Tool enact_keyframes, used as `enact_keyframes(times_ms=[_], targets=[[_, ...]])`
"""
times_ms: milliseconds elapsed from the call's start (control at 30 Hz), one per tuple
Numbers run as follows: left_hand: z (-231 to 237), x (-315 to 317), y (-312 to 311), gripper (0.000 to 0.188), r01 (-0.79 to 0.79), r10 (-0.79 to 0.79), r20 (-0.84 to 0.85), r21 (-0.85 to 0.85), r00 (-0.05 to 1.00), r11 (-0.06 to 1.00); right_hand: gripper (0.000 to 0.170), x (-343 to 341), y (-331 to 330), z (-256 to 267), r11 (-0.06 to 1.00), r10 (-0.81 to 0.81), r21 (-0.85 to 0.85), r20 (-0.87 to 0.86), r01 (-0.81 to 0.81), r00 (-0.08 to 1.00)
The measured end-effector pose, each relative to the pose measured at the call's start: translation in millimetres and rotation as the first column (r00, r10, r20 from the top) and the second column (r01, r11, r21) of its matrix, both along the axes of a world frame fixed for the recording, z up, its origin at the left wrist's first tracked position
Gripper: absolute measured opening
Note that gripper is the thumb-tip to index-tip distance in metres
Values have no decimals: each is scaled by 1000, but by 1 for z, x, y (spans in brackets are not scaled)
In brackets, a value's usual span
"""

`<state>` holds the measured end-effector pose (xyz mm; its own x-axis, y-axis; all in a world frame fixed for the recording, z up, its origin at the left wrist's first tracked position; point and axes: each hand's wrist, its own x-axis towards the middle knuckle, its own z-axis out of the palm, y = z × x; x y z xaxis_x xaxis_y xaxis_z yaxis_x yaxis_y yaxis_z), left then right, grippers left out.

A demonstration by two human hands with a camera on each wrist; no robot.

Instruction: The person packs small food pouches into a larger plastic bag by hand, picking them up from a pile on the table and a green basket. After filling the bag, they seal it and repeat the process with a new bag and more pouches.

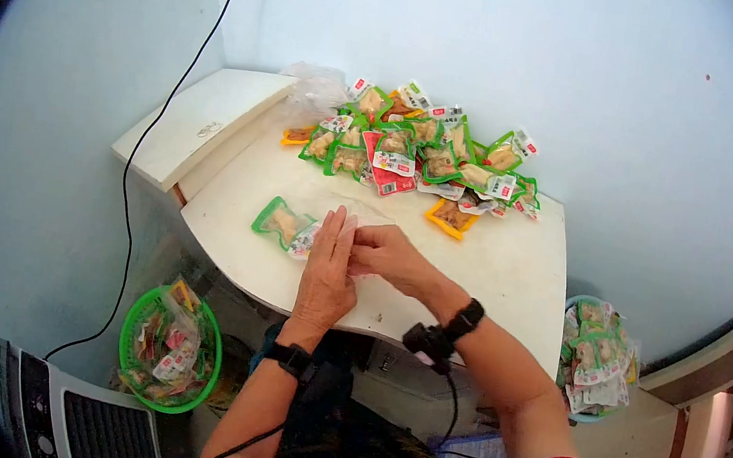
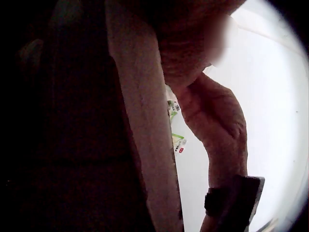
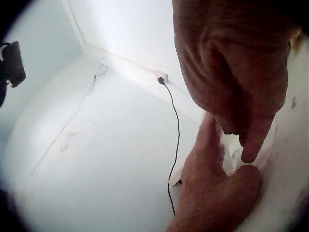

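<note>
The green packet (image 1: 274,220) lies on the bench (image 1: 507,278), its right end beside my left hand (image 1: 330,272), fingers straight and together; a careless push could crumple it. Clear film (image 1: 372,215) lies by my right hand (image 1: 393,258), fingers bent; I cannot tell what they pinch. A hard tug could tear the film.
</note>
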<state>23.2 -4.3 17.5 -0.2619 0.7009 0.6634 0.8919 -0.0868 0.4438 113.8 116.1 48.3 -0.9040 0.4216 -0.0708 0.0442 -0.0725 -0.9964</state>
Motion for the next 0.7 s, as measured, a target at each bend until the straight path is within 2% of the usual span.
enact_keyframes(times_ms=[33,100,167,200,233,267,367,467,567,667,700], targets=[[-1,0,0,78,3,-3,-7,3,1000,1000,29,10,6,7,1000,26,13,38,-26,999],[0,0,1,76,8,-9,-12,-9,1000,1000,30,27,25,22,995,-56,81,64,51,996],[0,0,0,75,13,-13,-7,-23,1000,1000,25,33,48,33,942,-305,175,86,287,948],[1,1,-1,76,16,-16,-1,-28,1000,999,23,36,66,34,895,-390,249,40,369,920],[2,1,0,76,21,-21,3,-31,1000,999,23,35,85,27,821,-523,268,0,504,852],[2,1,0,76,21,-21,-1,-32,1000,999,24,36,101,22,678,-629,463,-39,572,777],[2,0,1,76,22,-22,-13,-36,1000,999,29,29,157,3,289,-696,801,-200,525,689],[3,1,1,76,18,-19,-25,-44,1000,999,38,18,174,5,84,-787,906,-195,415,586],[2,1,2,76,4,-6,-38,-42,999,999,45,7,180,16,155,-830,944,-35,291,557],[2,1,3,75,7,-9,-48,-43,999,999,44,2,192,18,179,-801,956,5,231,599],[2,2,4,75,9,-11,-41,-47,999,999,43,1,196,19,215,-785,940,7,263,619]])
